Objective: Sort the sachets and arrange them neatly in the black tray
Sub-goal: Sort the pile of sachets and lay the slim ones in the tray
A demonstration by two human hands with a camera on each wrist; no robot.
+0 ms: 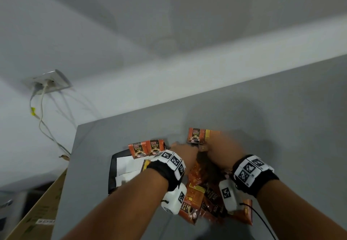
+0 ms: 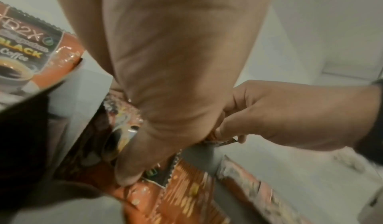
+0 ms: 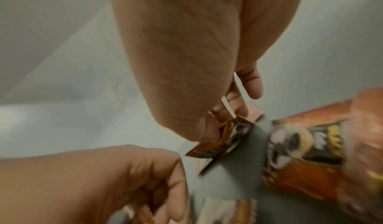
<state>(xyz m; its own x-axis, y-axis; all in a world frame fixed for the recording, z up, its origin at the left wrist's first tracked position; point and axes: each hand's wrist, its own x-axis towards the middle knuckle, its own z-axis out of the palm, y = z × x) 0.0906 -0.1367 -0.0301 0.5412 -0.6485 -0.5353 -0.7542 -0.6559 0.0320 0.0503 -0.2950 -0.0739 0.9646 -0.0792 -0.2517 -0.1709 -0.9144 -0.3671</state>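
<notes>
The black tray (image 1: pixel 112 172) sits on the grey table (image 1: pixel 281 127), and I give every place relative to it. Inside the tray lie some white sachets (image 1: pixel 127 166), and two orange coffee sachets (image 1: pixel 146 148) stand against its far edge. To the right of the tray is a loose heap of orange sachets (image 1: pixel 195 189), many overlapping each other; one more sachet (image 1: pixel 195 135) lies beyond the tray's far right corner.

The right hand (image 3: pixel 186 63) is over that far part, and its fingers pinch one or two sachets by the edge; the right wrist view shows a dark printed packet (image 3: pixel 225 139) hanging crumpled from them. The left hand (image 2: pixel 172 71) is between the tray and the right hand. Its fingers are curled down into the heap, with the fingertips (image 2: pixel 126 176) pressing on a packet, but I cannot tell if it really grips something.

What could go wrong: the pinch is only on the edge and the foil is smooth, so the packet may slip and fall back into the heap. The forearms are low over the pile and near the two standing sachets, so a quick move toward the tray may knock them over or drag loose packets along
</notes>
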